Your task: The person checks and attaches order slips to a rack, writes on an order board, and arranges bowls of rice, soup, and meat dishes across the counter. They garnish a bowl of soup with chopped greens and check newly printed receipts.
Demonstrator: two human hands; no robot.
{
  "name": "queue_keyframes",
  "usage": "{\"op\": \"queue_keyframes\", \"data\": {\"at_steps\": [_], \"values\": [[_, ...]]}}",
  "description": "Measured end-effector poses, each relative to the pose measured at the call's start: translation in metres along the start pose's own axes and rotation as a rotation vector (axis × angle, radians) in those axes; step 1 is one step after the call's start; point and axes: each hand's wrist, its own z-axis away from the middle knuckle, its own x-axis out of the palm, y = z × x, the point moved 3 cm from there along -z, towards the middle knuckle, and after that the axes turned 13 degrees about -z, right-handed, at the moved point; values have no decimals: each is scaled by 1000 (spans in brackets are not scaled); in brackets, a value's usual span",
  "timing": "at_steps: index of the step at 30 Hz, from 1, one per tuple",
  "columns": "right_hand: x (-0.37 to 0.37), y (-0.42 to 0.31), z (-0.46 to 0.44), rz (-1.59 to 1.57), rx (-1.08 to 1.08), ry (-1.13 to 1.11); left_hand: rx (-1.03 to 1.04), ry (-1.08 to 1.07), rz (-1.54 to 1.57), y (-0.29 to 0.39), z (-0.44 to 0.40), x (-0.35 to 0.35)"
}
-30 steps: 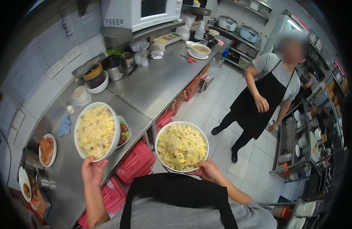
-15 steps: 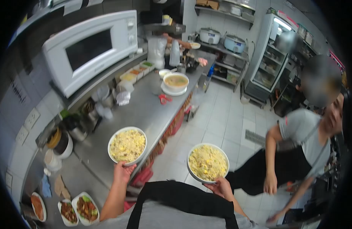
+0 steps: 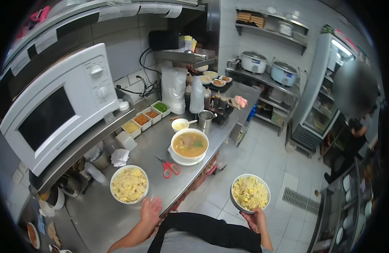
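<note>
A white bowl of fried rice (image 3: pixel 129 184) rests on the steel counter. Just off its lower right side is my left hand (image 3: pixel 150 211), open, palm up and apart from the bowl. Over the floor to the right, my right hand (image 3: pixel 257 219) grips a second bowl of fried rice (image 3: pixel 250 192) by its near edge, thumb at the rim and fingers underneath. Farther along the counter stands a large bowl of soup (image 3: pixel 189 145) on a white plate. Red-handled scissors (image 3: pixel 171 169) lie between the soup and the bowl on the counter.
A white microwave (image 3: pixel 59 109) sits on a shelf above the counter (image 3: pixel 114 223). Small tubs of toppings (image 3: pixel 142 119) line the wall. Sauce bottles (image 3: pixel 208 98) stand farther back. Rice cookers (image 3: pixel 284 74) and a glass-door fridge (image 3: pixel 323 92) are beyond. A person (image 3: pixel 358 133) stands at the far right.
My left hand has let go of its bowl, which now sits on the counter. The view has shifted forward along the counter. The person who was close on my right is out of view.
</note>
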Motion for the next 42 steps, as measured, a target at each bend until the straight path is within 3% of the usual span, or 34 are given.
{"op": "queue_keyframes", "data": {"at_steps": [3, 6, 9, 12, 16, 20, 22, 24, 26, 28, 30, 32, 35, 36, 41, 42], "values": [[24, -54, -77, 23, 33, -28, -40, -148, -200, -32, -19, 60], [52, -108, -159, 18, 61, -75, -40, -439, -570, -64, -39, 115], [78, -155, -253, 12, 89, -121, 253, -681, -805, -81, -47, 146], [119, -203, -351, 18, 64, -176, 235, -639, -1114, -123, -98, 141], [193, -259, -458, 12, 44, -247, 47, -472, -1586, -199, -187, 94], [252, -316, -587, 58, -7, -260, -46, -329, -1838, -256, -236, 57], [276, -339, -651, 100, -39, -204, -73, -190, -1843, -268, -243, 60], [291, -358, -730, 139, -26, -209, -266, 98, -1688, -250, -216, 87], [308, -367, -792, 173, -73, -245, 64, 130, -1633, -244, -198, 102], [311, -378, -873, 208, -56, -159, -8, 358, -1371, -276, -181, 108], [321, -377, -927, 224, -76, -197, -262, 721, -1134, -292, -139, 156], [326, -372, -983, 226, -16, -174, -377, 819, -1145, -329, -108, 195], [335, -355, -1027, 223, 48, -194, -494, 643, -1262, -396, -81, 242], [339, -350, -1031, 221, 55, -188, -598, 438, -1157, -425, -82, 247], [348, -312, -1065, 227, 157, -172, -659, 652, -839, -471, -62, 317], [346, -308, -1071, 232, 158, -144, -556, 591, -973, -460, -59, 322]]}}
